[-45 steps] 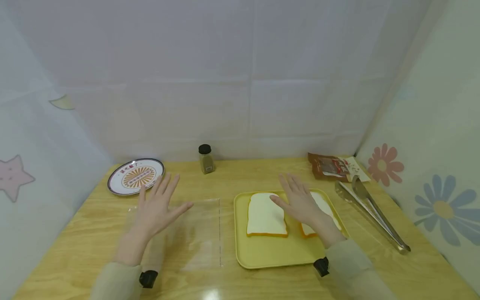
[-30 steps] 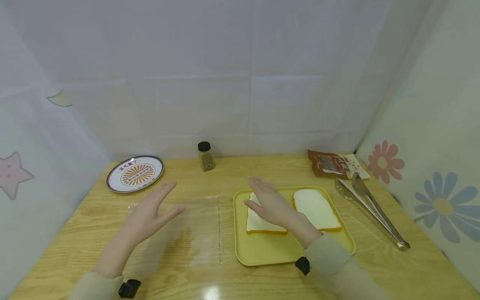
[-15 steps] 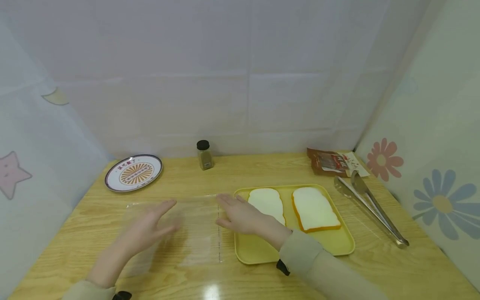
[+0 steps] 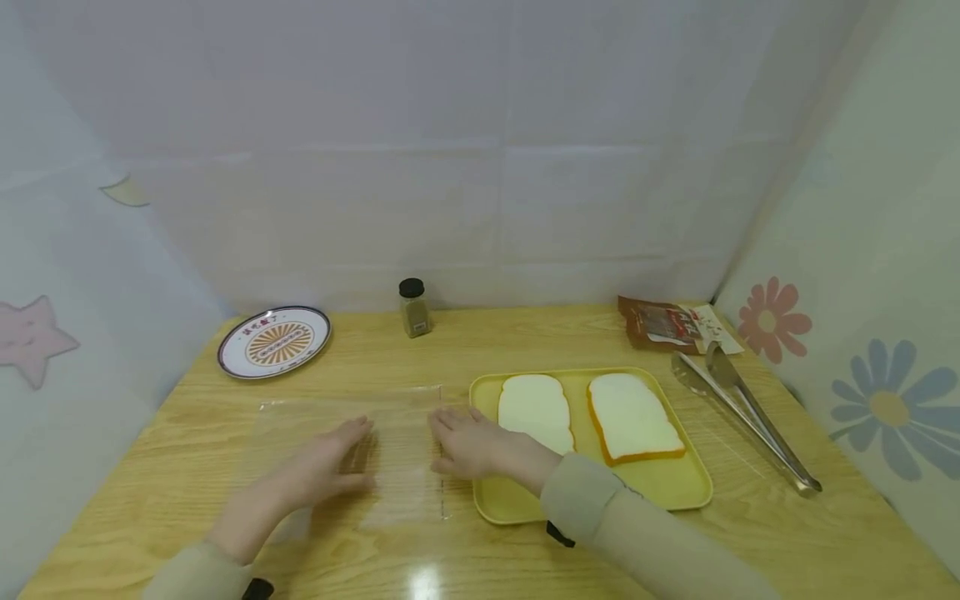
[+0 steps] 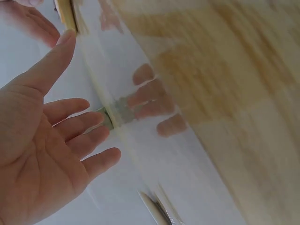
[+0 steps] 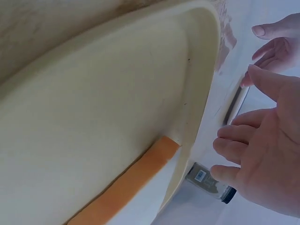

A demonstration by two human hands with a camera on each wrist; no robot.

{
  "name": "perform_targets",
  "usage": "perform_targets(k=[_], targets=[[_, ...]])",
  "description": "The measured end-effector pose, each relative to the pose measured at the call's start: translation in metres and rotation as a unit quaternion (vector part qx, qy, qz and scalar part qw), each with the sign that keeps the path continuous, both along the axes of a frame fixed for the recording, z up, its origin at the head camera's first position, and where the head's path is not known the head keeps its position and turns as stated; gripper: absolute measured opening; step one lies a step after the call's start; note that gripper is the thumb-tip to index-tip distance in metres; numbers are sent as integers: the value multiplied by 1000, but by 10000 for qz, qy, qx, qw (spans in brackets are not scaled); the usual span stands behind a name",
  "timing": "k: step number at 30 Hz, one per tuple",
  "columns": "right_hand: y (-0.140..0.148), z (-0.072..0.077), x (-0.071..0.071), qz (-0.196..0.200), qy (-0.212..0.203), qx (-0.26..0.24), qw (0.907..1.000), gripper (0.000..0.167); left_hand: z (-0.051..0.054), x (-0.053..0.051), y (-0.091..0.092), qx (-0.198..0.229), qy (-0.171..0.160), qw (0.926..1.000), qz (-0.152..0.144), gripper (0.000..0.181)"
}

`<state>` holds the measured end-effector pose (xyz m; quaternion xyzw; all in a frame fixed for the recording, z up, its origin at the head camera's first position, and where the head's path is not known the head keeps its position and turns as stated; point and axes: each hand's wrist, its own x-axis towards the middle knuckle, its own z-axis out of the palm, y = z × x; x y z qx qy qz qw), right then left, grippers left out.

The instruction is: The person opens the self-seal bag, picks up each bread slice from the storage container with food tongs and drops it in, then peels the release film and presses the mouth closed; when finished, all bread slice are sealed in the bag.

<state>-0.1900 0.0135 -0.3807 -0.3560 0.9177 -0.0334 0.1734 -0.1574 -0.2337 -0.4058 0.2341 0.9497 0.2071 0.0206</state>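
Note:
A clear, glossy flat sheet (image 4: 405,496) lies on the wooden table, and its surface mirrors fingers in the left wrist view. My left hand (image 4: 318,471) is over its left half, thumb apart from the loosely bent fingers (image 5: 77,126), holding nothing. Over the sheet's right edge, beside the yellow tray (image 4: 517,510), is my right hand (image 4: 472,446), also holding nothing. Whether either hand touches the sheet, I cannot tell. The tray bears two bread slices, a left one (image 4: 534,408) partly behind my right hand and a right one (image 4: 633,417) in full view.
A patterned plate (image 4: 274,342) lies at the back left. A small black-capped jar (image 4: 415,308) stands at the back middle. At the right are a brown food packet (image 4: 667,327) and metal tongs (image 4: 750,421). Fabric walls (image 4: 480,208) close off the back and sides.
My right hand has swung left from over the tray to the sheet's right edge and come lower. My left hand has lowered toward the sheet. The objects have stayed in place.

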Motion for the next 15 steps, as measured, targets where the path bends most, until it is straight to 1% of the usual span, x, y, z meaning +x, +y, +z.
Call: perform_targets(k=[4, 9, 11, 15], targets=[[-2, 0, 1, -95, -135, 204, 9997, 69, -4, -3, 1, -62, 30, 9999, -112, 78], [-7, -6, 3, -44, 2, 564, 9984, 70, -8, -6, 0, -141, 105, 9995, -252, 69], [-9, -10, 4, 12, 75, 675, 9977, 71, -9, -6, 0, -186, 92, 9994, -279, 67], [-12, -12, 6, 15, 144, 782, 9968, 71, -9, -7, 0, -249, -40, 9995, -215, 70]])
